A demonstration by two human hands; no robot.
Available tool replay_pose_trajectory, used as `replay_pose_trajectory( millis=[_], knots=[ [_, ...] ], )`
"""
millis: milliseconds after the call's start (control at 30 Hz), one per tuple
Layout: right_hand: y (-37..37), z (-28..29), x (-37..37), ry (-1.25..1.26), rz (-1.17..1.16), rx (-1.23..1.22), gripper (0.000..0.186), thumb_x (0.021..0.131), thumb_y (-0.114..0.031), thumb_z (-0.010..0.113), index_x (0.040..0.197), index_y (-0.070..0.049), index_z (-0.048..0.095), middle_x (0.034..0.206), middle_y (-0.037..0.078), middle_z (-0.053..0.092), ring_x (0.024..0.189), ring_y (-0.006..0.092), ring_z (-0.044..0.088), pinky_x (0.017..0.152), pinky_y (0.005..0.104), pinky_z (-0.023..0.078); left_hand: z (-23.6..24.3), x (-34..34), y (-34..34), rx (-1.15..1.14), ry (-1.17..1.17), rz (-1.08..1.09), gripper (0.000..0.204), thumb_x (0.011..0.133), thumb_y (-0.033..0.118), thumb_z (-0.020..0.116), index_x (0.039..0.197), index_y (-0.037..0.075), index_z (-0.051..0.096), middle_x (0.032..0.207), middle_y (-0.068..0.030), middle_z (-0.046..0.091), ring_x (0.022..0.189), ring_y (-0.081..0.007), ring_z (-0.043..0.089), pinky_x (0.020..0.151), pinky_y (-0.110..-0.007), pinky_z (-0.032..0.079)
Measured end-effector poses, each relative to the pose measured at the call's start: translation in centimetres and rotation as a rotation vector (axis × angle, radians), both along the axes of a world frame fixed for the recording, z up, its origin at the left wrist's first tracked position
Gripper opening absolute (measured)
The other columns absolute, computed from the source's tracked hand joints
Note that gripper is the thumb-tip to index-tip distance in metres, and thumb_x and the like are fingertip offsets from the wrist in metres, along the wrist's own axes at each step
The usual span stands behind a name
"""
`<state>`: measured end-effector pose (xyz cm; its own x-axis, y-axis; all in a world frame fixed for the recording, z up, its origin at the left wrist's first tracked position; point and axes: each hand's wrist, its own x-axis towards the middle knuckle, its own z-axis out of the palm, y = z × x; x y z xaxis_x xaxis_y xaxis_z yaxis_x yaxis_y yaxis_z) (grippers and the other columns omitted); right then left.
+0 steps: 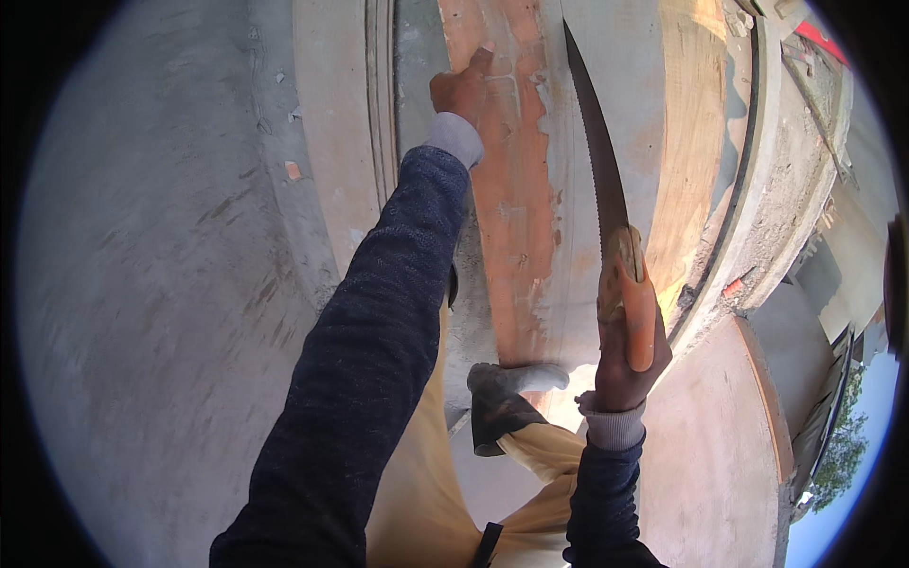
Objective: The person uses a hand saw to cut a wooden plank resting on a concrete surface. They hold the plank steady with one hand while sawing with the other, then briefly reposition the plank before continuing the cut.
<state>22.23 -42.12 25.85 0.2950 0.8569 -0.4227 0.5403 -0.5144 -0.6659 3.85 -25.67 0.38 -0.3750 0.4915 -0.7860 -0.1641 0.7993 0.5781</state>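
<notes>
Most of the left side is a grey cement-like surface, yeah? What's next down in size?

Next up is a long reddish-brown board running up the middle, smeared with grey along its right edge. A paler wooden board stands off to the right, with a grey strip between the two.

And the handsaw?

Over that strip as we see it, long dark blade pointing up the view, teeth facing the reddish one. Can't tell if the blade touches anything.

What's at the bottom?

A dark boot by the reddish board's lower end, tan trouser leg behind it.

Hands?

Right hand is wrapped around the saw's orange handle. Left hand is at the reddish board's left edge, fingers mostly curled; can't tell if it's gripping. Tiniest bit: a reddish chip over left.
</notes>
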Motion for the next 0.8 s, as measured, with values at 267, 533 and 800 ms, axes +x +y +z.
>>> replay_pose_trajectory(
  millis=[267,533,800],
  knots=[
    [0.7,-2.3,0.8,-0.044,0.054,0.05,0.038,0.092,-0.001,0.062,0.13,0.004,0.062,0.115,0.02,0.072,0.101,0.025,0.072,0.084,0.033,0.056,0.5,0.1,0.3,0.018,0.04,0.029,0.059,0.079,0.043,0.085,0.103,-0.009,0.07,0.101,-0.0208,0.072,0.091,-0.0287,0.068,0.085,-0.038,0.053],
    [2.9,-5.0,2.1,0.007,-0.029,0.037,0.038,0.093,0.0,0.056,0.13,0.002,0.062,0.116,0.019,0.072,0.098,0.0273,0.072,0.083,0.0328,0.056,1.5,2.3,1.2,0.001,0.067,0.022,0.058,0.08,0.04,0.085,0.105,-0.01,0.068,0.101,-0.0173,0.07,0.088,-0.0243,0.066,0.081,-0.037,0.052],
    [-3.5,5.0,2.9,-0.064,0.095,-0.008,0.048,0.09,0.011,0.049,0.134,0.0,0.061,0.127,0.019,0.067,0.108,0.0273,0.07,0.088,0.0341,0.057,0.5,2.2,0.2,0.083,0.124,0.019,0.054,0.08,0.041,0.084,0.097,-0.009,0.072,0.095,-0.0197,0.072,0.087,-0.0269,0.068,0.081,-0.038,0.052]
  ],
)
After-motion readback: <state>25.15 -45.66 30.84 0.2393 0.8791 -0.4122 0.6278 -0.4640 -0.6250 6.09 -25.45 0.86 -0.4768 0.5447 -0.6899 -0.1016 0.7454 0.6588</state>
